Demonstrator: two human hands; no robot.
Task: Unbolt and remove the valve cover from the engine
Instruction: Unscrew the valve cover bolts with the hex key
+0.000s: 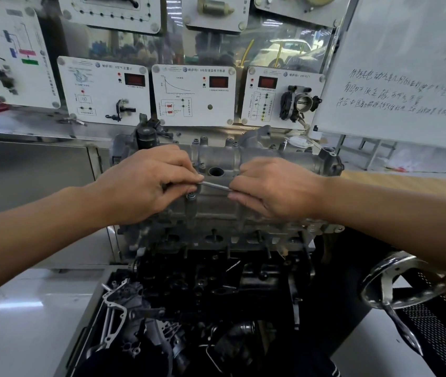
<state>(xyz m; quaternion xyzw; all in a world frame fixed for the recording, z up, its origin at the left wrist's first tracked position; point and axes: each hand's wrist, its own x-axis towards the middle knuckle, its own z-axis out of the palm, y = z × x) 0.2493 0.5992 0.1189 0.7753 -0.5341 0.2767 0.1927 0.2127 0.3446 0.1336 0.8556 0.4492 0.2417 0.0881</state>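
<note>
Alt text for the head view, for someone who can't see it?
The left hand and right hand hold a thin metal tool over the valve cover, just above a bolt. The cover sits on the engine; panels stand behind.

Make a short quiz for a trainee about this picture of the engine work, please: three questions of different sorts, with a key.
1. True or false: the left hand and the right hand both hold the thin metal tool.
2. Where is the round open hole in the valve cover?
A) just beyond the tool, between the two hands
B) hidden under the right hand
C) at the cover's far left end
3. Fill in: the whiteboard with handwriting stands to the person's ____.

Key: 1 true; 2 A; 3 right.
</note>
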